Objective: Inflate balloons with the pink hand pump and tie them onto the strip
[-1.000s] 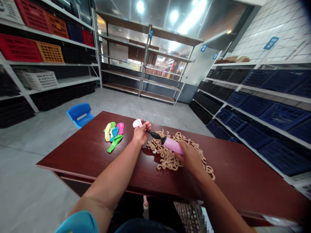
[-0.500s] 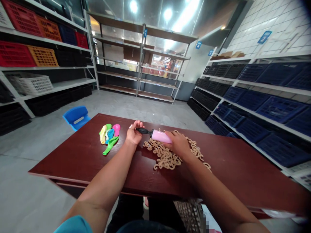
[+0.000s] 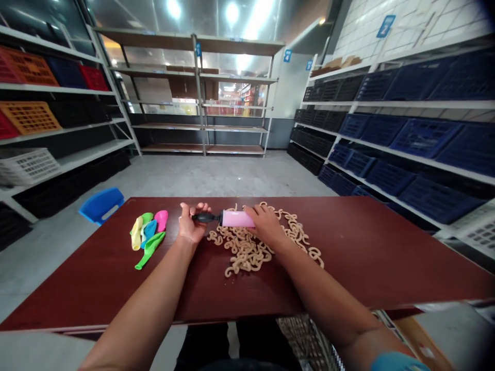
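A balloon hand pump with a pink barrel (image 3: 236, 219) and a black handle (image 3: 207, 218) is held level above the table. My right hand (image 3: 265, 224) wraps round the far right part of the barrel and hides its end. In my left hand (image 3: 193, 222), turned palm up, the handle's end rests against the palm with the fingers loosely curled beside it. Beneath the pump lies a loose pile of tan, curly, worm-like pieces (image 3: 247, 252). Left of my left hand lie several flat balloons: a green balloon (image 3: 150, 250), a pink balloon (image 3: 161, 220), a blue balloon (image 3: 149, 233) and a pale yellow balloon (image 3: 136, 234).
The dark red table (image 3: 348, 257) spans the front. A blue chair (image 3: 101, 203) stands at its far left corner. Shelves with navy crates (image 3: 429, 139) line the right, shelves with coloured crates (image 3: 33, 117) the left. A metal rack (image 3: 201, 103) stands behind.
The view has turned slightly right and levelled, so the scene sits further left. Both hands keep their hold on the pump, which now lies more level. The balloons and curly pieces lie as before.
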Motion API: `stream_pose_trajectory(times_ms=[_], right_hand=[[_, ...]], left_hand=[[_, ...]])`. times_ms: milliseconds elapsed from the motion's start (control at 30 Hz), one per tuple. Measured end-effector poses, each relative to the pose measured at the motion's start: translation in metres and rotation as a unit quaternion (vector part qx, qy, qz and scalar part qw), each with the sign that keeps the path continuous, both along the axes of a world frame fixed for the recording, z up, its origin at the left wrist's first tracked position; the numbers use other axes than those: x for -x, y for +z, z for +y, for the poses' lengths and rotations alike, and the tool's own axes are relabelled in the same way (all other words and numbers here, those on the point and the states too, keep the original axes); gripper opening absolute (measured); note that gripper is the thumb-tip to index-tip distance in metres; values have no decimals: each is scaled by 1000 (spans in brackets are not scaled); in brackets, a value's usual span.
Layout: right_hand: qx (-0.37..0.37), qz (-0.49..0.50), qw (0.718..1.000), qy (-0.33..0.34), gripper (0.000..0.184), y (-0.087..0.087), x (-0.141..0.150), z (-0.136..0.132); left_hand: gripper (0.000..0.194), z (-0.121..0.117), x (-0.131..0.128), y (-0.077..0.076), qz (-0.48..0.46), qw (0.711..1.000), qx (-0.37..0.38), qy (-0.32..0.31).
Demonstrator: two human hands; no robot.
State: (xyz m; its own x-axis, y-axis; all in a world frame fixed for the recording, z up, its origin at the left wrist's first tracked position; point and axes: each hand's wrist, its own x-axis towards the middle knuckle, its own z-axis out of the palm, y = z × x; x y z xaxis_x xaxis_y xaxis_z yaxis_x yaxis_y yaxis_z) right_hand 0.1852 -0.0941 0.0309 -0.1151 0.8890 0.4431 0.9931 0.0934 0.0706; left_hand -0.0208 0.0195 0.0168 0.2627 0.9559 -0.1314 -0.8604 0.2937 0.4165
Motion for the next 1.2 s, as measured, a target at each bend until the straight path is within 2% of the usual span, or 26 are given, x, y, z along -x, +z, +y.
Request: stream_pose_trajectory(times_ms=[100, 233, 300, 400, 633, 800, 933, 1033, 1200], right_hand=[[-10, 11, 1000, 12, 61, -1, -6, 0], [-15, 45, 999, 19, 52, -1, -18, 0], [-14, 54, 998, -8, 44, 0, -23, 0], [-6, 59, 997, -58, 38, 0, -24, -1], [16, 87, 990, -109, 30, 4, -26, -2], [48, 109, 986, -120, 33, 9, -28, -2], [60, 127, 981, -133, 36, 8, -32, 0], [58, 127, 980, -141, 38, 5, -37, 2], [69, 116, 978, -157, 38, 1, -38, 3]], left_hand=[[47, -2, -7, 4, 6, 1000, -3, 21], [53, -10, -15, 21, -3, 997, -71, -9], [52, -15, -19, 33, 10, 996, -89, -17], [49, -16, -24, 49, 36, 995, -95, 3], [41, 12, -15, 80, 88, 991, -63, 75], [35, 34, 3, 116, 133, 980, -56, 136], [34, 44, 9, 139, 148, 977, -64, 141], [35, 48, 6, 141, 140, 975, -74, 153], [37, 43, -11, 123, 126, 976, -90, 154]])
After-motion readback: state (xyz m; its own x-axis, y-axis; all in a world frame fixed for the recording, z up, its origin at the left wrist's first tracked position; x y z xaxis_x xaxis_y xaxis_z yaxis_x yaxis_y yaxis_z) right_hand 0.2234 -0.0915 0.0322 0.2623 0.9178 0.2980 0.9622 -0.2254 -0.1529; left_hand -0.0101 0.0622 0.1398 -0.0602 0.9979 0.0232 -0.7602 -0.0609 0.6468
